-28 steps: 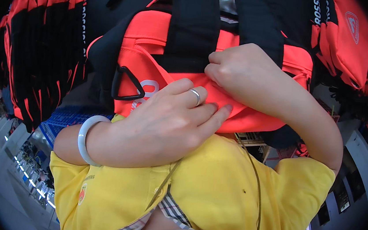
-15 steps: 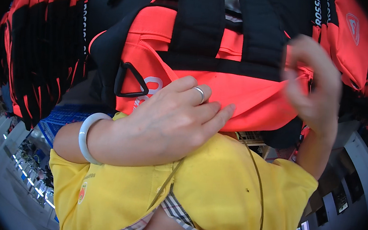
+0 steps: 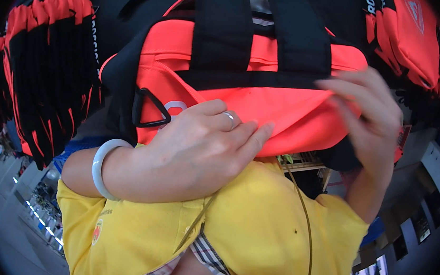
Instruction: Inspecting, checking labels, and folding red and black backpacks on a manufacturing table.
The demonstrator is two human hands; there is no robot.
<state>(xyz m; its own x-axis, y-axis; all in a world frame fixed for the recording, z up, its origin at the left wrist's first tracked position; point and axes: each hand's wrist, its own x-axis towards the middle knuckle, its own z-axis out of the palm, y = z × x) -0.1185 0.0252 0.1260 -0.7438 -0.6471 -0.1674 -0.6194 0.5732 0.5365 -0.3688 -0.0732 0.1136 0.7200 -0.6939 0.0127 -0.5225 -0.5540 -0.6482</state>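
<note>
A bright coral-red and black backpack lies in front of me, its two black shoulder straps running toward the far side. A zip on its near panel is partly open at the left, beside a black triangular ring. My left hand, with a ring and a pale bangle, is closed on the panel's near edge, fingertips partly hidden. At the right corner my right hand, slightly blurred, has thumb and fingers around the raised edge of the red panel.
Stacks of red and black bag pieces hang at the left. More red and black pieces stand at the far right. Below the backpack shows a wooden rack. A cord hangs over my yellow shirt.
My right hand has shifted down and its fingers reach further left along the panel's edge. The panel's raised fold has moved left. My left hand keeps its hold.
</note>
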